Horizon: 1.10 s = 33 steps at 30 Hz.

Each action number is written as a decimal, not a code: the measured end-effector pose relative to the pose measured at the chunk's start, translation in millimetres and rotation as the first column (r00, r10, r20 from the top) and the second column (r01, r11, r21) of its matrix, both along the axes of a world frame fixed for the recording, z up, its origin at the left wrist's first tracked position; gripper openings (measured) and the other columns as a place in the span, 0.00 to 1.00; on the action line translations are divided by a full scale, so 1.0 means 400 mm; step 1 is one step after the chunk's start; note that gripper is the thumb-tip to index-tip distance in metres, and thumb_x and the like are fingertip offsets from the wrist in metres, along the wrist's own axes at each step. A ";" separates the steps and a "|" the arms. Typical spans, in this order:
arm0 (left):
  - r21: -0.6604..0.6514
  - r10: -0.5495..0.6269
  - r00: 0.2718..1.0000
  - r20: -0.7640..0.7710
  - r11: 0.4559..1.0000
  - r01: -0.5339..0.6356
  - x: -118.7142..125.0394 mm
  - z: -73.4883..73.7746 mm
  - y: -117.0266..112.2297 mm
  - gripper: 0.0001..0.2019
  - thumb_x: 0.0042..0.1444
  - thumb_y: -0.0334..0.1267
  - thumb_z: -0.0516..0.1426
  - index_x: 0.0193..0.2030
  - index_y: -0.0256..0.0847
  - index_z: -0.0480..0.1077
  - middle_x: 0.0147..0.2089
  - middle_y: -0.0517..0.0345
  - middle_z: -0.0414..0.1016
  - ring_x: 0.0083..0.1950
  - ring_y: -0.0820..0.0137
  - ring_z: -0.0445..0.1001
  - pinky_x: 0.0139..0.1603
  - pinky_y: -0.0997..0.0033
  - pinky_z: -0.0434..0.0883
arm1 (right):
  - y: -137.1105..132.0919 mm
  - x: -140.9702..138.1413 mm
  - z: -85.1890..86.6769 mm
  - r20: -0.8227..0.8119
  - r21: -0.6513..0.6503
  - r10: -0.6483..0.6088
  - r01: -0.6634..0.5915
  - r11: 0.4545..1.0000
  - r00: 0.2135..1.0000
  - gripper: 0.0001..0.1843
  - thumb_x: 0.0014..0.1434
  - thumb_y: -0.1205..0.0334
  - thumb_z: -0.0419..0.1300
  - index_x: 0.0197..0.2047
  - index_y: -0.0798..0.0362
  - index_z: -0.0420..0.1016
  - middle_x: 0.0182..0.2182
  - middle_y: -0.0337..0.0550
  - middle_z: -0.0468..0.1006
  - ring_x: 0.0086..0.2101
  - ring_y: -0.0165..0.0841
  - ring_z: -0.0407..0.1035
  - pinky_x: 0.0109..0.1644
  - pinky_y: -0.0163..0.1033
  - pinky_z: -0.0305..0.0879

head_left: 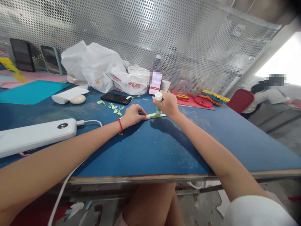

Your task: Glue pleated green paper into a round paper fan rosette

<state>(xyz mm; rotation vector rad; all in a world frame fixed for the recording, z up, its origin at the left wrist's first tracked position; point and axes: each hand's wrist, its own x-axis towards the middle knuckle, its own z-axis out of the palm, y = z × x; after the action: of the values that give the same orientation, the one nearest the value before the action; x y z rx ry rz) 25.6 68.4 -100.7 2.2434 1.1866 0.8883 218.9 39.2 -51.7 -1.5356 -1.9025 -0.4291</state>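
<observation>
My right hand (169, 105) is wrapped round a glue stick (158, 96) with a white end on top and a green body below. It stands nearly upright, its lower end on a narrow light green paper strip (156, 115) lying on the blue table. My left hand (135, 115), with a red string bracelet on the wrist, pinches the left end of that strip between thumb and fingers. Just beyond my left hand lie several small green paper scraps (115, 110) and a dark phone (116, 98).
A white power bank (37, 133) with a cable sits at left. White plastic bags (94, 67), a propped phone (155, 82) and a bottle stand behind. Yellow scissors (182, 98) and folded paper fans (215, 97) lie at right. Another person (268, 94) sits beyond.
</observation>
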 end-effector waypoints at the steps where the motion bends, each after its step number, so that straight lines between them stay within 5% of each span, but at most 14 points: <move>1: 0.002 -0.003 1.000 0.003 1.000 0.003 0.000 0.000 0.000 0.13 0.39 0.49 0.70 0.27 0.43 0.82 0.34 0.53 0.82 0.41 0.60 0.77 0.45 0.64 0.70 | -0.002 0.006 0.007 -0.021 0.014 -0.016 0.016 1.000 1.000 0.13 0.61 0.52 0.59 0.33 0.54 0.74 0.28 0.43 0.76 0.30 0.35 0.66 0.33 0.39 0.46; 10: -0.017 -0.026 0.996 0.081 0.999 0.027 -0.009 0.002 -0.002 0.12 0.38 0.48 0.70 0.25 0.42 0.81 0.32 0.53 0.80 0.38 0.61 0.75 0.46 0.61 0.71 | 0.005 0.119 0.093 -0.354 0.257 -0.020 0.118 0.959 0.935 0.16 0.62 0.45 0.62 0.39 0.51 0.72 0.26 0.37 0.71 0.30 0.33 0.67 0.41 0.40 0.61; 12: -0.023 -0.027 0.993 0.116 0.999 0.030 -0.015 0.003 -0.002 0.13 0.39 0.49 0.70 0.26 0.41 0.80 0.33 0.53 0.80 0.39 0.60 0.75 0.47 0.60 0.72 | 0.032 0.149 0.101 -0.596 0.247 0.017 0.164 0.955 0.803 0.17 0.60 0.45 0.63 0.36 0.51 0.70 0.25 0.37 0.70 0.30 0.32 0.69 0.41 0.41 0.65; 16: -0.073 -0.045 0.976 0.214 0.995 0.061 -0.024 0.006 -0.003 0.17 0.39 0.51 0.70 0.30 0.39 0.79 0.36 0.52 0.81 0.41 0.62 0.77 0.46 0.61 0.74 | 0.099 0.188 0.122 -0.958 0.157 0.151 0.004 0.988 0.244 0.11 0.63 0.52 0.60 0.37 0.50 0.66 0.28 0.40 0.75 0.32 0.33 0.75 0.35 0.40 0.73; 17: -0.095 -0.055 0.969 0.242 0.992 0.080 -0.024 0.007 -0.004 0.19 0.40 0.52 0.69 0.31 0.39 0.77 0.37 0.52 0.81 0.40 0.62 0.77 0.45 0.61 0.75 | 0.114 0.190 0.131 -0.972 0.169 0.174 -0.045 0.985 0.159 0.09 0.64 0.55 0.58 0.37 0.50 0.66 0.30 0.41 0.76 0.33 0.33 0.76 0.36 0.39 0.75; 19: -0.141 -0.080 0.950 0.301 0.982 0.127 -0.022 0.009 -0.010 0.21 0.41 0.54 0.68 0.32 0.38 0.75 0.41 0.50 0.82 0.40 0.64 0.79 0.43 0.63 0.76 | 0.142 0.182 0.148 -0.970 0.204 0.215 -0.101 0.974 0.113 0.08 0.67 0.57 0.53 0.38 0.51 0.67 0.33 0.42 0.77 0.37 0.31 0.77 0.39 0.37 0.77; 22: -0.194 -0.109 0.919 0.380 0.962 0.194 -0.019 0.013 -0.020 0.22 0.42 0.55 0.68 0.34 0.38 0.71 0.42 0.50 0.82 0.40 0.64 0.81 0.43 0.63 0.77 | 0.177 0.134 0.157 -0.946 0.207 0.247 -0.196 0.959 0.209 0.13 0.70 0.56 0.46 0.43 0.52 0.69 0.39 0.44 0.79 0.42 0.29 0.78 0.45 0.36 0.77; 24: -0.215 -0.114 0.900 0.420 0.951 0.221 -0.018 0.015 -0.025 0.22 0.43 0.53 0.67 0.34 0.39 0.69 0.38 0.52 0.82 0.40 0.64 0.81 0.44 0.62 0.77 | 0.200 0.087 0.142 -0.892 0.120 0.217 -0.255 0.960 0.397 0.13 0.70 0.56 0.50 0.46 0.53 0.71 0.42 0.46 0.80 0.43 0.31 0.78 0.48 0.38 0.76; 25: -0.222 -0.115 0.893 0.435 0.947 0.230 -0.017 0.016 -0.027 0.21 0.44 0.53 0.67 0.34 0.39 0.67 0.36 0.53 0.81 0.39 0.64 0.82 0.45 0.61 0.78 | 0.211 0.063 0.130 -0.765 0.004 0.136 -0.206 0.978 0.630 0.13 0.69 0.57 0.51 0.48 0.53 0.71 0.42 0.45 0.81 0.44 0.31 0.77 0.48 0.39 0.75; 26: -0.228 -0.117 0.886 0.448 0.944 0.239 -0.017 0.016 -0.028 0.21 0.45 0.52 0.66 0.34 0.40 0.66 0.34 0.54 0.81 0.39 0.64 0.82 0.45 0.61 0.78 | 0.222 0.041 0.116 -0.699 -0.045 0.089 -0.167 0.985 0.709 0.12 0.66 0.57 0.57 0.48 0.55 0.72 0.42 0.47 0.81 0.44 0.35 0.77 0.49 0.42 0.75; 28: -0.233 -0.122 0.876 0.466 0.939 0.254 -0.016 0.015 -0.030 0.20 0.46 0.52 0.66 0.33 0.41 0.65 0.33 0.55 0.81 0.37 0.64 0.82 0.44 0.61 0.78 | 0.243 0.005 0.088 -0.584 -0.085 -0.002 -0.059 0.995 0.812 0.18 0.60 0.60 0.65 0.51 0.57 0.72 0.45 0.52 0.80 0.49 0.41 0.75 0.54 0.47 0.72; 33: -0.220 -0.134 0.873 0.468 0.940 0.262 -0.014 0.013 -0.036 0.17 0.47 0.49 0.65 0.33 0.42 0.64 0.33 0.55 0.81 0.36 0.65 0.82 0.42 0.62 0.78 | 0.282 -0.016 0.055 -0.389 -0.145 -0.187 0.141 0.979 0.902 0.26 0.56 0.63 0.69 0.56 0.61 0.70 0.55 0.63 0.75 0.57 0.50 0.69 0.60 0.52 0.63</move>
<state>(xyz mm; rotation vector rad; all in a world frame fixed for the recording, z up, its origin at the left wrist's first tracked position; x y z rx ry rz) 20.0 54.1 -95.3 1.7670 0.7907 1.0135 212.4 151.9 -29.5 -1.7143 -1.5055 -0.0637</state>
